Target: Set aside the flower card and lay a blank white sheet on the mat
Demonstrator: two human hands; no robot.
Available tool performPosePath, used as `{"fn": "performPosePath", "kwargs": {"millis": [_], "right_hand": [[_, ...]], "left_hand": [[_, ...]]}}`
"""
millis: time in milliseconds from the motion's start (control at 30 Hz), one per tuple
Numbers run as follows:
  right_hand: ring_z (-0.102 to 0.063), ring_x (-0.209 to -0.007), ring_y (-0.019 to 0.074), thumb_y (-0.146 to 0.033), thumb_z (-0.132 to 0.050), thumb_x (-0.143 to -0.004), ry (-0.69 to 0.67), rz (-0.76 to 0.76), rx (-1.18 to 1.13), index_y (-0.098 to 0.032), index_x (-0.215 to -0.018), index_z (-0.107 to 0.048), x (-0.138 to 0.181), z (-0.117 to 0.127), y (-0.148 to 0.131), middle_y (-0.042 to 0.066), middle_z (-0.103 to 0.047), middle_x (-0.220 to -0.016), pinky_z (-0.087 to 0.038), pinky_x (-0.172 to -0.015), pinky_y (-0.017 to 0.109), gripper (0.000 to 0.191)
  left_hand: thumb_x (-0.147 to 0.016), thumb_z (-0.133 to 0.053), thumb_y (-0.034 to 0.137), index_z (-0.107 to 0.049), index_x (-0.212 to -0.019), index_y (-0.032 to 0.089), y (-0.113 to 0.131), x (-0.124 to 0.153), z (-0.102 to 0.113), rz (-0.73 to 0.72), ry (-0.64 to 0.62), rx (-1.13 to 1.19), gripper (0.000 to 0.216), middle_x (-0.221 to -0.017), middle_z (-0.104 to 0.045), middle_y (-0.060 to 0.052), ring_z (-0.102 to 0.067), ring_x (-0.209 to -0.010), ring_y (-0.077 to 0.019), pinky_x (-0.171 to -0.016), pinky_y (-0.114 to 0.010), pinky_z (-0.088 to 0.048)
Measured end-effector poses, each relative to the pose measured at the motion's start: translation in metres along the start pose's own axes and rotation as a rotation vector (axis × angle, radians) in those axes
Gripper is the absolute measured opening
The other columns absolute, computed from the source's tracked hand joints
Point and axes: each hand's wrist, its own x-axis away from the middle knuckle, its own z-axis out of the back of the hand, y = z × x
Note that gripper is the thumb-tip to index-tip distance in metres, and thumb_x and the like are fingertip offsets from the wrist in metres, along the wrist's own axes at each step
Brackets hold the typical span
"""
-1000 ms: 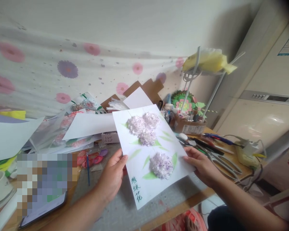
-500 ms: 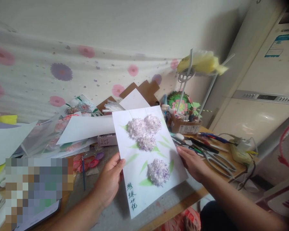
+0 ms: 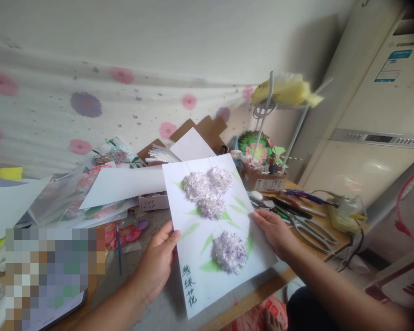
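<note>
A cardboard box (image 3: 266,180) on the worktop (image 3: 248,299) held pens and craft bits. Left hand (image 3: 158,262) and right hand (image 3: 274,232) each kept a closed grip on one white sheet (image 3: 207,239), raised above the worktop, bearing four tissue flowers.

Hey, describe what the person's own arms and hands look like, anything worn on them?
Both forearms are bare as far as the picture shows: no sleeves, no gloves. The left hand and right hand show no rings, watch or bracelet. The fingers are uncovered, with short nails.
</note>
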Motion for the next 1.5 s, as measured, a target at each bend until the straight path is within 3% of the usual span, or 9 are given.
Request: {"fn": "performPosePath", "kwargs": {"millis": [633,1500], "right_hand": [[-0.060,-0.066,0.0243,-0.060,-0.069,-0.057,0.081,0.010,0.087,-0.019,-0.080,-0.059,-0.0010,0.0002,-0.0025,0.005,-0.066,-0.081,-0.049,-0.053,0.032,0.048],[-0.059,-0.063,0.0203,-0.062,-0.075,-0.056,0.072,0.067,0.026,-0.018,-0.079,-0.065,-0.0028,0.0038,0.0026,0.005,-0.066,-0.078,-0.048,-0.054,0.027,0.051]], "left_hand": [[-0.080,-0.067,0.037,-0.051,-0.129,0.021,-0.0024,-0.0012,0.0032,-0.009,-0.015,0.003,0.054,-0.128,-0.060,-0.010,-0.054,-0.121,-0.0277,-0.099,-0.039,-0.048],[-0.077,-0.070,0.038,-0.052,-0.128,0.022,-0.0006,-0.0002,0.0022,0.022,0.001,0.013,0.056,-0.128,-0.060,-0.009,-0.056,-0.118,-0.0272,-0.100,-0.039,-0.047]]}}
